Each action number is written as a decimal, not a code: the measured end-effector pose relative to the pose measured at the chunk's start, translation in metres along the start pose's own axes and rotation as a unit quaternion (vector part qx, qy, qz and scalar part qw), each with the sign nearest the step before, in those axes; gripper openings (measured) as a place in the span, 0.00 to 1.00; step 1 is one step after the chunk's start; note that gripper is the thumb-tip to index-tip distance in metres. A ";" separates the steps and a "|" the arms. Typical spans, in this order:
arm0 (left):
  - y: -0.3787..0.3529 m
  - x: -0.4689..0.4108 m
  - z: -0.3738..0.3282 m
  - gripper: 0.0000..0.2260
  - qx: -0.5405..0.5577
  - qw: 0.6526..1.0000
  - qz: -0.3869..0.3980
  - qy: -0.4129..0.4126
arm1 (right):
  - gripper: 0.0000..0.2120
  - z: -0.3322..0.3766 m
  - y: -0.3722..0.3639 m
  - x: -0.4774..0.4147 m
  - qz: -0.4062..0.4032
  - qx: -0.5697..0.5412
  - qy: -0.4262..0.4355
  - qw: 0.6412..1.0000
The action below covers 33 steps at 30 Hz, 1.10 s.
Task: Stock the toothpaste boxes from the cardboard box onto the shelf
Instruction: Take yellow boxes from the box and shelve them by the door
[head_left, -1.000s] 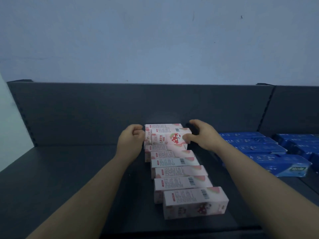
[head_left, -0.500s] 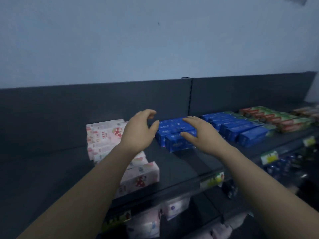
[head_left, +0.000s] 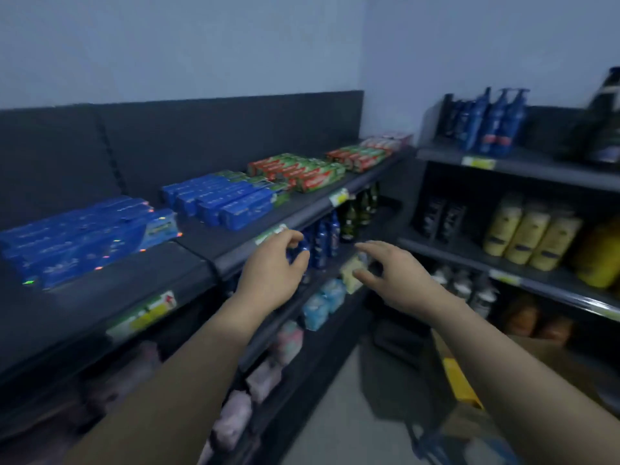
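Observation:
My left hand (head_left: 273, 271) and my right hand (head_left: 394, 276) hover empty, fingers apart, in front of the dark top shelf (head_left: 208, 241)'s edge. Blue toothpaste boxes (head_left: 77, 239) lie at the left of that shelf, with another blue stack (head_left: 224, 201) further along. Red and green toothpaste boxes (head_left: 302, 171) lie beyond them. A brown cardboard box (head_left: 550, 364) with yellow tape sits low at the right, beneath my right forearm; its contents are hidden. The pink boxes are out of view.
A second shelf unit at the right holds blue pump bottles (head_left: 493, 124) and yellow bottles (head_left: 530, 234). Lower shelves carry dark bottles (head_left: 349, 216) and pale blue packs (head_left: 322, 303). Grey floor (head_left: 335, 414) runs between the units.
The view has swung right, away from the pink boxes, which have left the frame. Both hands let go of the pink box, opened and moved off the shelf to its front edge.

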<state>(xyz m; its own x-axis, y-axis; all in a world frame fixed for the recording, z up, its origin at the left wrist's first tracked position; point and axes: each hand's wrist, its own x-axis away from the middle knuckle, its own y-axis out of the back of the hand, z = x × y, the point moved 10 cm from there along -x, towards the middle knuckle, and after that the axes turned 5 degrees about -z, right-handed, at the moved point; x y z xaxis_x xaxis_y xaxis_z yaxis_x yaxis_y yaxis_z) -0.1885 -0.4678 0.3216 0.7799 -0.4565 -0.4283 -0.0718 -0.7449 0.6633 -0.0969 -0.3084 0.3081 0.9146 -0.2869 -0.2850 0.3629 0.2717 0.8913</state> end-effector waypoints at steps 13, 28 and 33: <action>-0.315 0.014 -0.118 0.14 0.084 0.968 0.235 -0.011 | 0.24 -0.314 0.052 0.161 -0.007 0.007 -0.307 0.952; -0.592 -0.047 -0.121 0.11 0.076 0.909 0.409 0.018 | 0.16 -0.551 -0.025 0.170 0.009 -0.045 -0.499 0.866; -0.674 -0.057 -0.109 0.11 0.045 0.888 0.458 0.006 | 0.18 -0.610 -0.065 0.175 0.006 -0.071 -0.546 0.835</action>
<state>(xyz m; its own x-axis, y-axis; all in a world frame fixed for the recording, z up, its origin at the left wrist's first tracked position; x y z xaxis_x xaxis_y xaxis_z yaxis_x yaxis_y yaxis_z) -0.1171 0.1136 -0.0345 0.3752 -0.8857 0.2735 -0.7287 -0.0995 0.6775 0.1485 0.1841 -0.0148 0.2391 -0.9285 0.2841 0.4422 0.3646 0.8195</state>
